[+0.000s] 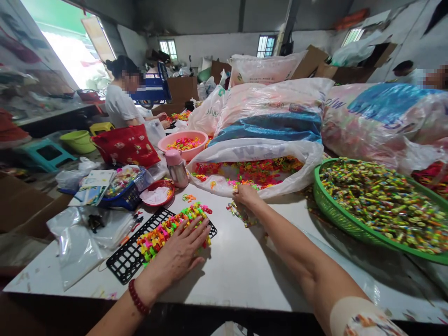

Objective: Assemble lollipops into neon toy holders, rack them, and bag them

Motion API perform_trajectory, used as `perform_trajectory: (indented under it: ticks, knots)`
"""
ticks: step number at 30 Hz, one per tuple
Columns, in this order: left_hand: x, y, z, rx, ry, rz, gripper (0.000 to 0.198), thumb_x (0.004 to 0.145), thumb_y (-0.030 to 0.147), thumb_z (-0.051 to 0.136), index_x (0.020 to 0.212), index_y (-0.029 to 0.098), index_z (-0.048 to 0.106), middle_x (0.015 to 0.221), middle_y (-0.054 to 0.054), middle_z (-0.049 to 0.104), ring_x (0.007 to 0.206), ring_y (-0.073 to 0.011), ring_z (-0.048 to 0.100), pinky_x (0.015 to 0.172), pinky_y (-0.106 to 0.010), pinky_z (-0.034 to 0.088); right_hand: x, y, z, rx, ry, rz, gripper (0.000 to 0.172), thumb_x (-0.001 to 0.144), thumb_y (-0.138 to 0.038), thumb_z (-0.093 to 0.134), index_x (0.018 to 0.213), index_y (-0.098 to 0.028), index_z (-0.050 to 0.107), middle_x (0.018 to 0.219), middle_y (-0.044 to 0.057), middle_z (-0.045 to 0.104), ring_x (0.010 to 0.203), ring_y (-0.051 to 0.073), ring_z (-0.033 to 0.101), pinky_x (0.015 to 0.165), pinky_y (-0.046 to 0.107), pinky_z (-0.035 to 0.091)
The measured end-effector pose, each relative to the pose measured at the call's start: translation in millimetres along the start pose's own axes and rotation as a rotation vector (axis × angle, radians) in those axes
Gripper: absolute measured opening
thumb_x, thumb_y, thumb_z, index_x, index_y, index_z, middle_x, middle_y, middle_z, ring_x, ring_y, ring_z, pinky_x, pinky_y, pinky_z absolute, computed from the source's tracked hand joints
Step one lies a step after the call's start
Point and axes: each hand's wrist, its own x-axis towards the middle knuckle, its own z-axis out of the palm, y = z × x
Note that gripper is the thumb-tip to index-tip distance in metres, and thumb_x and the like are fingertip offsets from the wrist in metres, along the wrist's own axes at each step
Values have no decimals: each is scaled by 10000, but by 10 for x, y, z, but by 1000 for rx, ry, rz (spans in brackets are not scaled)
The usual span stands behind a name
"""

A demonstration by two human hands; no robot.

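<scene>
Many toys (159,233): packed side by side in yellow, pink, orange and green along the rack (122,261), partly under the left hand (184,238).
Rack: black, gridded, lying aslant on the white worktop (241,275), its left end bare.
Left hand: palm down across the right part of the toys, fingers spread and nearly straight; grip wide, not closed round anything.
Bracelet (137,297): 1 string of dark red beads, worn at the left wrist.
Right hand (247,195): at the near lip of the front sack (310,158), fingertips hidden; I cannot make out whether the grip is wide, narrow or holding something.
Front sack: lying with its mouth towards the hands, loose red, pink, green and yellow pieces inside.
Small pile (241,214): shiny bits on the worktop, just beside the right hand.
Green basket (336,228): on the right, heaped with shiny multicoloured pieces.
Flask (178,173): pink-lidded, upright near the front sack's left edge.
Pink bowl (191,154): behind the flask, holding bright pieces.
Red basket (164,204): left of the flask, white slips in it.
Clear bags (75,254): flat at the worktop's left side.
Co-worker (121,105): 1 person in a white top, beyond the red bag (126,145), hands near more bright pieces.
</scene>
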Motion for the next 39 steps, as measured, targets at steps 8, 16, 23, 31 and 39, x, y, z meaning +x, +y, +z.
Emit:
perform_trajectory:
  ticks: [8,16,23,31,39]
  knots:
    - [57,634,-260,-345,232,-90,456,938,245,528,1385,160,486,1469,-126,500,1377,-233,450,1119,-395,431,-486,168,-133,451,78,78,403,934,-510,399,843,-172,600,755,44,677,585,129,530,539,238,386]
    - [475,1026,130,-1476,224,-796,391,881,445,598,1167,179,611,1086,-109,709,879,-196,701,712,-309,579,-1697,67,17,1399,-214,176,462,759,-613,671,802,-170,550,752,47,691,430,39,286,398,199,194]
    - [534,1120,177,-1898,328,-1030,430,782,535,698,963,153,619,987,-63,672,772,-115,653,689,-227,506,-2296,-31,120,1161,67,91,359,829,-539,643,872,-183,621,751,14,662,535,89,442,502,227,334]
    - [543,1398,180,-2044,455,-915,371,776,485,724,881,170,559,773,15,625,539,-63,500,541,-208,427,-2558,-166,355,1432,-229,204,386,829,-572,626,835,-190,569,578,-50,530,457,82,377,431,218,289]
    - [526,1594,387,-1930,561,-1003,340,840,507,642,910,194,529,807,14,599,652,-92,540,635,-226,450,-2585,-117,365,1343,-171,240,458,789,-636,632,838,-185,576,630,-35,576,473,79,399,439,214,309]
